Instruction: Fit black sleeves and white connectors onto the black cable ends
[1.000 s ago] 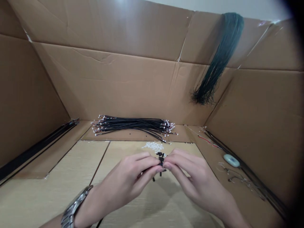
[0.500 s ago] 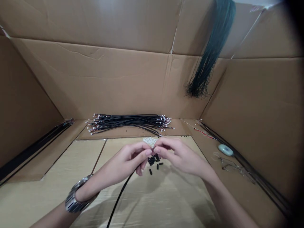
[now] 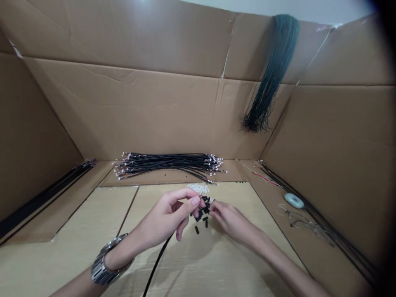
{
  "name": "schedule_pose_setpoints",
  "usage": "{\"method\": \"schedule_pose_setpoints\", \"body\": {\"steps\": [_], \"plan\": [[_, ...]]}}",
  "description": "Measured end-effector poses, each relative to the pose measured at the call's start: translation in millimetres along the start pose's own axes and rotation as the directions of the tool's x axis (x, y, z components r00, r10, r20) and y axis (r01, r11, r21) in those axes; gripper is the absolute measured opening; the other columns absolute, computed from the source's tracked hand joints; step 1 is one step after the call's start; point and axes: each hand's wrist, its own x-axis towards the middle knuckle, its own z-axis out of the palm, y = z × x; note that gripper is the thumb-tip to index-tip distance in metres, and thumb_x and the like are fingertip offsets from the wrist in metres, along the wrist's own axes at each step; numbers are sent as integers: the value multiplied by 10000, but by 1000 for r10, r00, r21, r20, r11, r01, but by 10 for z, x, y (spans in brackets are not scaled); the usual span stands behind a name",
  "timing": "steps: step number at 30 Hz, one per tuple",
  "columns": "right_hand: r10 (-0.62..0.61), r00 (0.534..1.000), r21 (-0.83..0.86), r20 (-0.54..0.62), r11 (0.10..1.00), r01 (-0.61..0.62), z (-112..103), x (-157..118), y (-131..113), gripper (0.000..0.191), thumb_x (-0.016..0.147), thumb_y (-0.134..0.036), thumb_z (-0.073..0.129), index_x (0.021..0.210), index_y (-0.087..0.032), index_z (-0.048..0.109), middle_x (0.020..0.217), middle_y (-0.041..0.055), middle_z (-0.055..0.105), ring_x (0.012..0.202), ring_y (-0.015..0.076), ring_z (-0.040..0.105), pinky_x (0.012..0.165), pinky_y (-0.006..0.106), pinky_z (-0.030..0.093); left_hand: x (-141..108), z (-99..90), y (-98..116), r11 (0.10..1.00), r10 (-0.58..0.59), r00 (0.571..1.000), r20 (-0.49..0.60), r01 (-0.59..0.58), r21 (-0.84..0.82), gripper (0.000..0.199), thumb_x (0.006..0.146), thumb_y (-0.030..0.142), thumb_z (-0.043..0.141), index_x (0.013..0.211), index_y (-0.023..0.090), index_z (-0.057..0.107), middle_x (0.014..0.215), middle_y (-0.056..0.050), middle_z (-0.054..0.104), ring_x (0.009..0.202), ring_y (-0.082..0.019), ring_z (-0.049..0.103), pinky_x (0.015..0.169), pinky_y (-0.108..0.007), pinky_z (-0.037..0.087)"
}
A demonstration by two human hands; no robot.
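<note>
Holding a black cable (image 3: 155,264) near its tip, the fingers of the left hand (image 3: 165,214) are pinched together on it, thumb against forefinger. The clock is read from the wire end (image 3: 201,196), 12 being the back wall. The step in hand is judged to be one of steadying the cable while picking among small parts; a next move would call for a fine pinch on a single part and steady, gathered wires. The cable is slim, dark and smooth, bending gently towards 7 o'clock and leaving the lower edge; its wires look faintly reddish, too small to count. At 6 o'clock, short black pieces (image 3: 199,215) lie loosely scattered on the counter (image 3: 95,214). At 4 o'clock, the right hand (image 3: 230,218) reaches to their edge, its fingers bunched; whether they grip anything cannot be told. White pieces (image 3: 198,188) are heaped just beyond, at 12. Farther out lie a cable bundle (image 3: 168,161) at 10 o'clock, a pale oval object (image 3: 293,201) at 3, and, at 1, hanging dark-green strands (image 3: 272,70).
</note>
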Motion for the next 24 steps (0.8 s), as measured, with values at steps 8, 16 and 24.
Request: {"method": "schedule_pose_setpoints", "body": {"steps": [8,16,24], "plan": [[-114,976,238,-187,958,157,-706,219,-808,44,929,-241,642,969,-241,659,887,-9,686,806,138,635,725,257,494,-72,39,70,977,-8,997,-81,-9,-211,308,948,492,553,959,191,613,445,127,308,296,-17,233,291,-87,225],[-206,937,267,-282,921,283,-604,184,-1128,154,900,-126,644,978,-247,699,894,-8,711,825,131,656,722,247,516,-157,87,98,983,90,984,-157,-113,-145,323,955,452,554,835,154,582,568,58,507,376,-26,469,411,-123,375],[-141,940,328,-310,912,245,-560,186,-1139,95,878,-171,689,914,-254,718,872,-5,745,804,145,687,660,241,543,-193,110,157,980,141,984,-105,-154,-125,271,972,367,549,824,147,605,646,38,546,415,-20,483,437,-119,422]]}}
